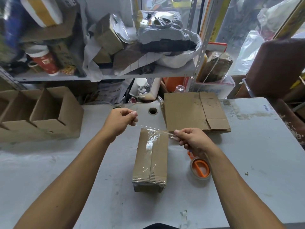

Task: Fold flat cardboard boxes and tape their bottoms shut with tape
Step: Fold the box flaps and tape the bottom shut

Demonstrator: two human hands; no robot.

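Note:
A small folded cardboard box (158,161) lies on the grey table (82,171) with its flaps up and clear tape along the seam. A loose strip of clear tape (153,128) stretches across above the box's far end. My left hand (120,120) pinches one end of the strip; my right hand (189,138) pinches the other end. A tape roll with an orange dispenser (200,168) lies on the table right of the box, below my right wrist.
A stack of flat cardboard blanks (194,111) lies at the back right of the table. Folded open boxes (47,113) stand at the left. A round cable hole (153,111) is in the table. Cluttered metal shelves (115,47) rise behind.

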